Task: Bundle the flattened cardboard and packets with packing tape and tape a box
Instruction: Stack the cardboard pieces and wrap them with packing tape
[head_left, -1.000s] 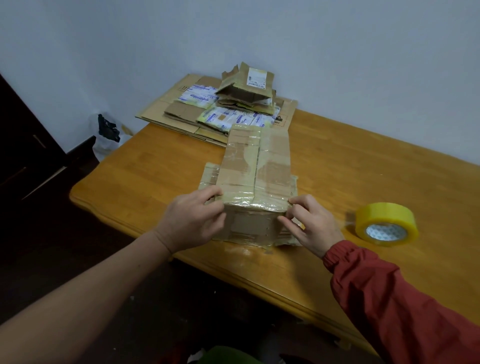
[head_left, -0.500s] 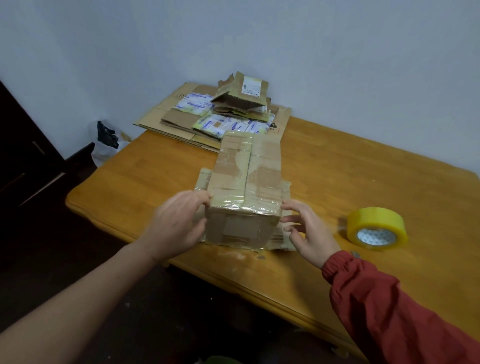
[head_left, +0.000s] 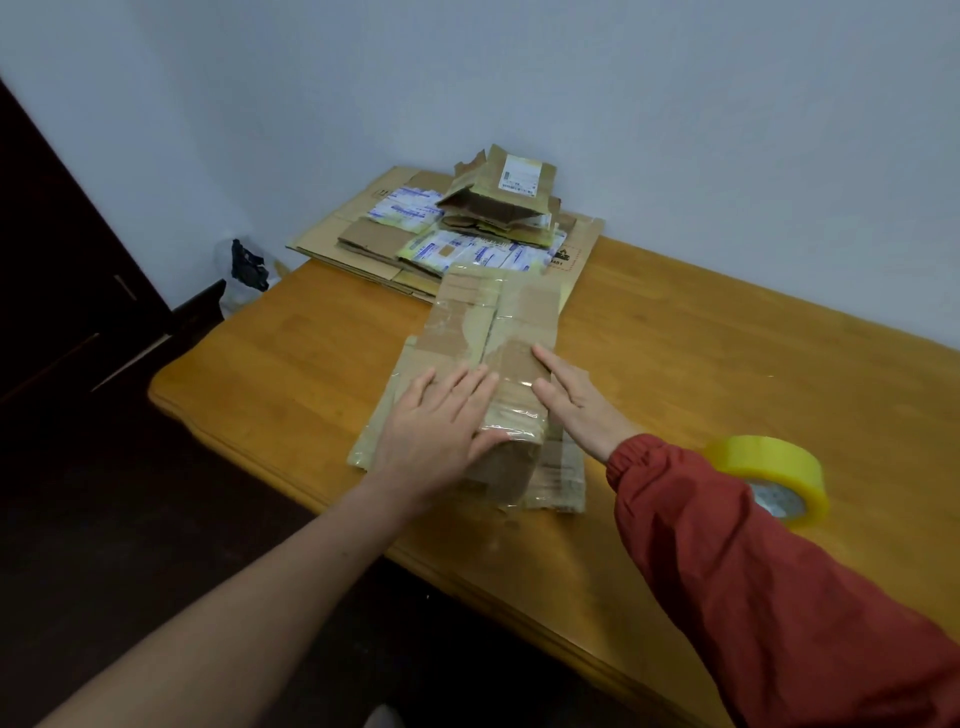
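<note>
The left hand (head_left: 436, 428) and right hand (head_left: 579, 408) press flat, fingers straight, on a glossy tape-wrapped cardboard box (head_left: 498, 322) near the front of the wooden desk (head_left: 727, 364). A yellow tape roll (head_left: 774, 475) lies to the right. Flattened cardboard (head_left: 353, 236) and blue-printed packets (head_left: 410, 208) are piled behind, their labels unreadable.

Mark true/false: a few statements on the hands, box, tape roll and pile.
1. Left hand and right hand lie flat on the box. True.
2. The right hand holds the tape roll. False: the roll lies untouched on the table, beyond the sleeve.
3. The pile sits at the table's far end, by the wall. True.
4. The left arm wears the red sleeve. False: the right arm does; the left is bare.
</note>
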